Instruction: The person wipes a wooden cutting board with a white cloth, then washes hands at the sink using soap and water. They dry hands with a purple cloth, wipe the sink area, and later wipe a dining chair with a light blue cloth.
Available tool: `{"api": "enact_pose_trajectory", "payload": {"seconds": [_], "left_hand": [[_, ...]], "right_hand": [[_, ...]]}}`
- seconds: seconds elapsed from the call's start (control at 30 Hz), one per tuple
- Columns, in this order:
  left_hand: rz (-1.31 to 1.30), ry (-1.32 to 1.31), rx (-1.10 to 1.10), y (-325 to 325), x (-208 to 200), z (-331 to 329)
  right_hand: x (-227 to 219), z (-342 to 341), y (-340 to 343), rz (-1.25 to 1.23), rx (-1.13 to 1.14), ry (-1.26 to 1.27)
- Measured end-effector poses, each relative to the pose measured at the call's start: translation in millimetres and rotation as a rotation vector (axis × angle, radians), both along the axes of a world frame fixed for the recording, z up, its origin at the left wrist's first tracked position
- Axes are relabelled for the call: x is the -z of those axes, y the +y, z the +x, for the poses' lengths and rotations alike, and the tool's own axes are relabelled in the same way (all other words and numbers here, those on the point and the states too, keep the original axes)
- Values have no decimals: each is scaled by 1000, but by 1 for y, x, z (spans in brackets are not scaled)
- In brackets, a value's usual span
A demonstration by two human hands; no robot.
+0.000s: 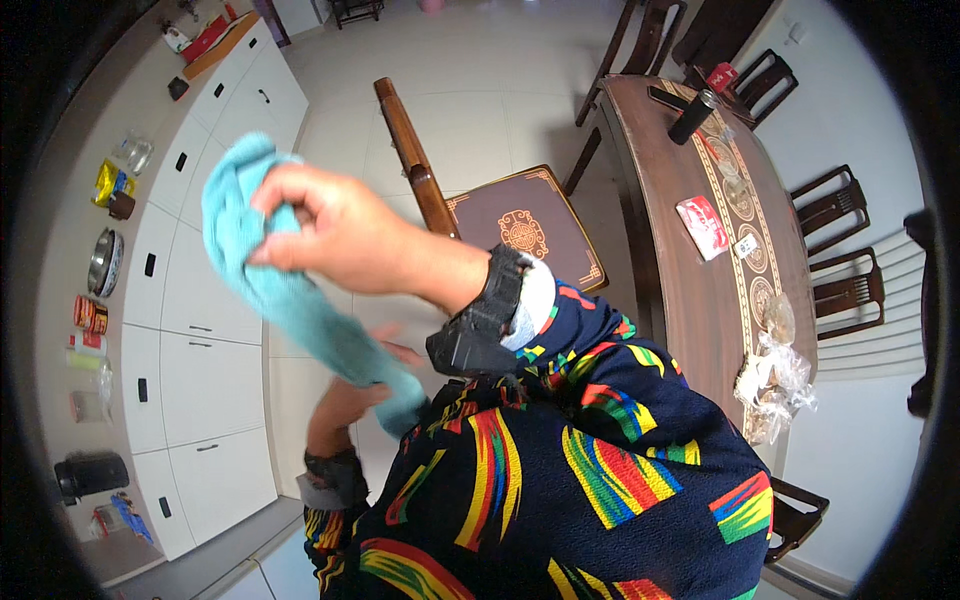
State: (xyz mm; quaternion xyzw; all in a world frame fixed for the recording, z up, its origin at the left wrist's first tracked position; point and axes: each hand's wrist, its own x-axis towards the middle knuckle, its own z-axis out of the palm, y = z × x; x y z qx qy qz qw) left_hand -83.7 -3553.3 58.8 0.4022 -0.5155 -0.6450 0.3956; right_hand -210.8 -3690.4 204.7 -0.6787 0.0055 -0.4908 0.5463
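A teal cloth (315, 325), twisted into a long roll, stretches between my hands and the front of my jacket. My right hand (335, 230) is raised high and pinches the bunched upper end between thumb and fingers. Lower down and further back, my left hand (345, 410) is around the cloth near its lower end. The cloth hides part of that hand, and its fingers are slightly blurred. Black straps circle both wrists, and my sleeves are dark with coloured stripes.
A wooden chair (525, 225) with a patterned seat stands ahead. White cabinets (215, 385) under a counter with a metal bowl (105, 262) line the left. On the right, a long dining table (665, 310) bears a black bottle (692, 117), a red-and-white packet (702, 228) and plastic bags (775, 385).
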Motion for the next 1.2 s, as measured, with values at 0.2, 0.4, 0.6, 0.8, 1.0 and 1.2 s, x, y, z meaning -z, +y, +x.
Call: {"api": "enact_pose_trajectory", "payload": {"seconds": [0.2, 0.4, 0.6, 0.8, 1.0, 1.2], "left_hand": [[141, -425, -254, -34, 39, 29], [-627, -224, -969, -93, -25, 78], [-443, -1394, -151, -104, 30, 65], [-68, -1229, -266, -36, 39, 98], [106, -854, -652, 28, 54, 123], [502, -939, -780, 175, 200, 122]], "right_hand": [[-24, -38, -45, 48, 354, -206], [-1, -143, -117, -24, 833, -269], [131, -210, -147, -92, 806, 1195], [169, -222, -117, 495, 510, 1044], [44, -136, -142, 531, 353, 97], [-79, -16, -159, 127, -509, -484]]}}
